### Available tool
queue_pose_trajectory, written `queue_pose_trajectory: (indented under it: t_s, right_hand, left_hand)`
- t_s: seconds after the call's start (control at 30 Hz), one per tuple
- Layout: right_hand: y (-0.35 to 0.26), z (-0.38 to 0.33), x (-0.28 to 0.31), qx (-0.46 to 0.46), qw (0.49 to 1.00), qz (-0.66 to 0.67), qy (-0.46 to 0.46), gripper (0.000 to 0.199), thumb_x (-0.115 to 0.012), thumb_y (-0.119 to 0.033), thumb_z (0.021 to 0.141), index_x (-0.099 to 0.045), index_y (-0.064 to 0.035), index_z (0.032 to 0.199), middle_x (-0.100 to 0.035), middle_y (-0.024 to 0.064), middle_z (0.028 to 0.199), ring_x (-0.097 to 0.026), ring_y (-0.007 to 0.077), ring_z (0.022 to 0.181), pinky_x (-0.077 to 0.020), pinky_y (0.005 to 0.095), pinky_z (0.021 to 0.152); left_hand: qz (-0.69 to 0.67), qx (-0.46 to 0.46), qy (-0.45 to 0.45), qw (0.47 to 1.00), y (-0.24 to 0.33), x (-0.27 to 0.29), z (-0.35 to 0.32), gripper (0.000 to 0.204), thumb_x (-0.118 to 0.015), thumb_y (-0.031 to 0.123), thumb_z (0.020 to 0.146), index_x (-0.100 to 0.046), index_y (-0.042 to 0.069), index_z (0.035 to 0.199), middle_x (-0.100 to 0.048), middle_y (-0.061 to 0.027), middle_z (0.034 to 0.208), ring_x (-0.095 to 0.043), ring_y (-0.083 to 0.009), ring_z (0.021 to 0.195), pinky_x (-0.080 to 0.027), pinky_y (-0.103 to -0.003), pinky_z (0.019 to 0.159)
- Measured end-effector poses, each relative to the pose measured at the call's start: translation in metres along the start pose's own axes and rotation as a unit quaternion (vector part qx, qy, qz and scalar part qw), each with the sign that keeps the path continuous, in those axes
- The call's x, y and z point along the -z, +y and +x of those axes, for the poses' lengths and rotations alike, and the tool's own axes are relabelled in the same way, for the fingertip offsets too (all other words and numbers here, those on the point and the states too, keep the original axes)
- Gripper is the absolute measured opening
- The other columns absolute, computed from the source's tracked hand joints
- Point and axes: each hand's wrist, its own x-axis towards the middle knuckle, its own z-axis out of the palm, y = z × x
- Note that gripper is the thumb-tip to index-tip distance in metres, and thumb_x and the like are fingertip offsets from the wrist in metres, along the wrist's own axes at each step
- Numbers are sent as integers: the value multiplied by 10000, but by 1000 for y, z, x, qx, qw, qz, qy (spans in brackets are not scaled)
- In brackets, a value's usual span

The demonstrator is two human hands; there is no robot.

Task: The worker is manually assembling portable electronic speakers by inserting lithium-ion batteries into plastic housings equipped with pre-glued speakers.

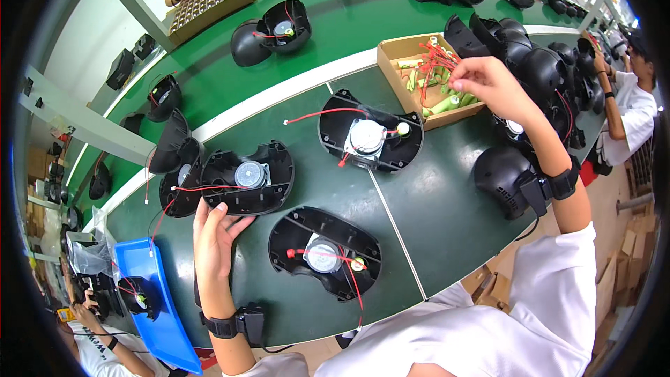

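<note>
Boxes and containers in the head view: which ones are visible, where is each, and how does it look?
Open cardboard box: under right hand, tan, holding green cylinders and red wires.
Cardboard tray: far left, brown, gridded cells.
Plastic bin: near left, blue, holding a black part.

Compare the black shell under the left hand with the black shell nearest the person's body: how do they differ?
The shell under the left hand is touched by the left hand; the nearest shell lies untouched. The first's red wire trails off to the left; the nearest's loops across its motor and hangs toward the table edge. Both lie open side up with a round silver motor.
</note>
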Motion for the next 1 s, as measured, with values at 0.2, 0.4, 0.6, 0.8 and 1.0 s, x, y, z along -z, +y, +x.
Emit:
queue_pose_trajectory:
  t_s: [0.2,0.4,0.6,0.8,1.0]
  right_hand:
    - [-38,-13,7,-3,990,143,-1,157,-608,-129,865,-612,25,890,-632,34,773,-584,80,763,-459,231,721]
    - [-58,-48,-13,-42,971,220,-81,117,-614,-62,844,-614,42,898,-656,78,859,-613,97,781,-494,234,716]
    - [-45,-75,-51,36,995,15,-87,189,-631,-35,800,-641,40,973,-654,128,845,-634,163,713,-503,266,640]
    - [-49,-102,-74,77,989,-111,-63,362,-712,-65,692,-575,5,1020,-615,114,897,-604,249,823,-497,326,701]
    - [-40,-117,-89,113,942,-311,-59,348,-697,-48,646,-540,-28,955,-561,102,812,-570,284,830,-478,374,694]
  left_hand:
    - [13,-28,32,999,-4,-2,-2,518,-441,-12,829,-302,3,1328,-531,-121,1112,-601,-249,963,-547,-420,792]
    - [32,-125,75,989,0,-15,-18,682,-438,-72,766,-244,43,1410,-458,-140,1212,-582,-222,968,-563,-337,721]
    - [-10,-245,66,967,20,10,-54,586,-480,8,786,-309,-3,1347,-497,-173,1213,-545,-315,1074,-491,-488,882]
    - [-220,-166,-42,960,17,33,-98,658,-511,28,686,-378,-6,1329,-397,-230,1357,-360,-420,1265,-365,-612,976]
    - [-200,-124,33,971,2,35,-121,801,-505,25,613,-304,7,1387,-402,-225,1347,-391,-391,1242,-315,-571,1011]
